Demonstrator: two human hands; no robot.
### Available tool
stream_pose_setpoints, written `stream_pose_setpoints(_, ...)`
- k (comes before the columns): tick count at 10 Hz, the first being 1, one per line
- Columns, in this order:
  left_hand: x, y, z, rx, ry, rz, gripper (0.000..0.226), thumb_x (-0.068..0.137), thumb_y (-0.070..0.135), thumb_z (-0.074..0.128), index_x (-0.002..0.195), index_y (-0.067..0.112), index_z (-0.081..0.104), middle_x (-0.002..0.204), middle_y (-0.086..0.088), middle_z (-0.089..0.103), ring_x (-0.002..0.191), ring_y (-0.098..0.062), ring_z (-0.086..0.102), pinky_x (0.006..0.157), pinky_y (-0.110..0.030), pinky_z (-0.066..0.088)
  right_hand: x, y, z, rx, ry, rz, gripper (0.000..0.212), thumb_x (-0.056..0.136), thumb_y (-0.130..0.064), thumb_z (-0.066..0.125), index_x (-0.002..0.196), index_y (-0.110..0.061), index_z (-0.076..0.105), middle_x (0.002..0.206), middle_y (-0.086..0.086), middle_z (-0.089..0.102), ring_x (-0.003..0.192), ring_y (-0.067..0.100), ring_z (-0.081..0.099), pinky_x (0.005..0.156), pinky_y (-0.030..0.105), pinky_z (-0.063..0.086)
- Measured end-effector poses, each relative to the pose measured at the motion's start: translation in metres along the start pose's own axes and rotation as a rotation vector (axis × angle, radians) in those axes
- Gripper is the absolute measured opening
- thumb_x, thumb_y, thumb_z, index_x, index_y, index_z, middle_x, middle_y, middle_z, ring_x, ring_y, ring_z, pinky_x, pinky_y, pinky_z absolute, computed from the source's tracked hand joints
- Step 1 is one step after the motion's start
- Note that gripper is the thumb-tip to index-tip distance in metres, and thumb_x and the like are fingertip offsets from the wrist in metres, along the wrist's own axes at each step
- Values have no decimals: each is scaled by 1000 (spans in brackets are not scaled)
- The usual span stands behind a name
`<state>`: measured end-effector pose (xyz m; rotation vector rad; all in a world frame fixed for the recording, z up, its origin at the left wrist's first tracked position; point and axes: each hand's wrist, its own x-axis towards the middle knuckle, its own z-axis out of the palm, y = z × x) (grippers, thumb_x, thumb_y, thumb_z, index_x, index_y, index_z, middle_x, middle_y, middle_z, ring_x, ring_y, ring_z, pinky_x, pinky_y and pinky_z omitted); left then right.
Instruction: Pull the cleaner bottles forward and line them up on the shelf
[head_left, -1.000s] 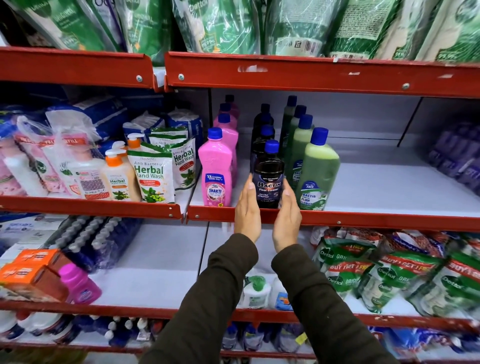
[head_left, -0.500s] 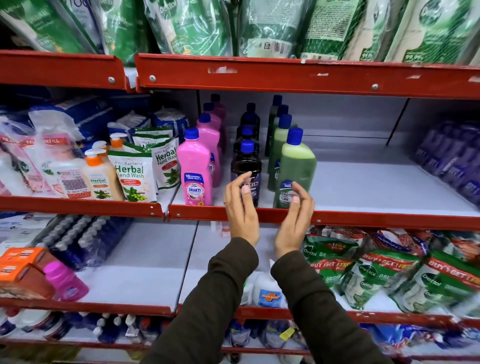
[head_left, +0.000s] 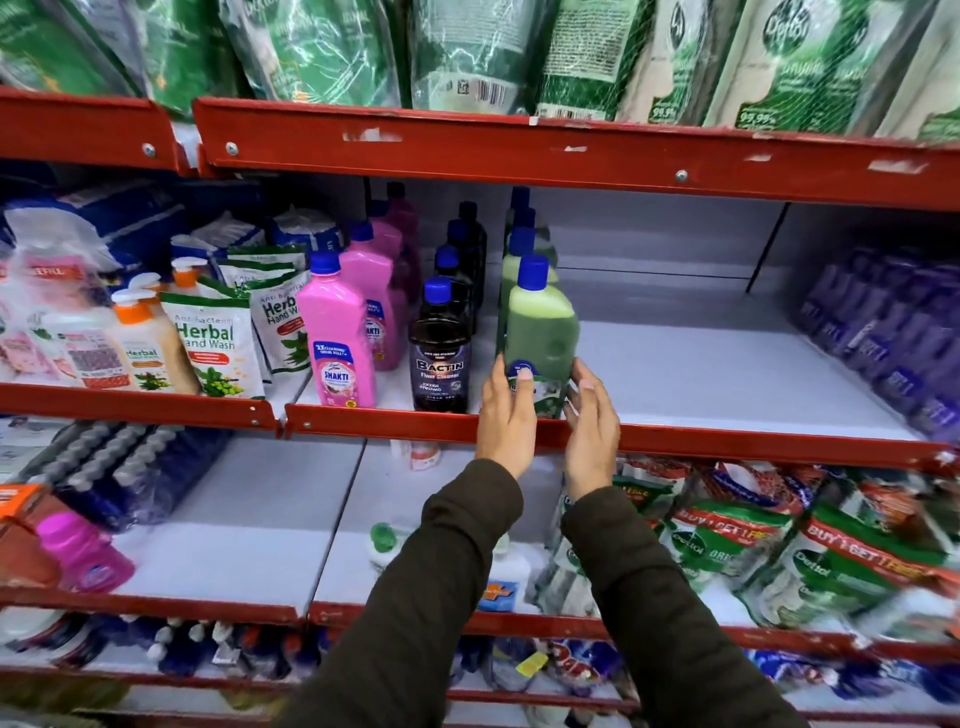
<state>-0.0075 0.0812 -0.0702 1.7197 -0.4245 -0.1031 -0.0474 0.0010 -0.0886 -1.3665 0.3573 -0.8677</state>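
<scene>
I have both hands on the front green bottle (head_left: 540, 332), which stands at the lip of the red shelf (head_left: 727, 441), just right of the dark bottle (head_left: 441, 353) and the pink bottle (head_left: 337, 343). My left hand (head_left: 506, 415) presses its left side and my right hand (head_left: 589, 415) cups its right side, so each grip is closed lightly around the base, fingers on the label. To do this well, I judge I should slide it low, square its label to the front, and bring its face level with the dark and pink ones. Pushing near the cap could tip it. More green bottles (head_left: 519, 249) wait behind it in a row, as do the dark and pink ones.
</scene>
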Motion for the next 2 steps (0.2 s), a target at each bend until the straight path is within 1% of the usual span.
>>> stream_pose_setpoints(1, -5, -1, -2, 16, 29, 63, 61, 104, 44, 33, 158, 21, 18, 165, -6, 23, 153, -18, 20, 113, -21, 12, 1, -2, -1, -12, 17, -45, 37, 106, -31, 40, 137, -22, 58, 142, -1, 60, 135, 14, 53, 119, 46, 39)
stream_pose_setpoints(2, -13, 11, -10, 99, 237, 287, 56, 102, 40, 40, 154, 22, 29, 157, -2, 35, 146, -17, 31, 120, -30, 22, 3, -21, -4, -176, 91, -296, 36, 105, -31, 40, 133, -21, 58, 134, -5, 59, 128, 3, 53, 114, 35, 43)
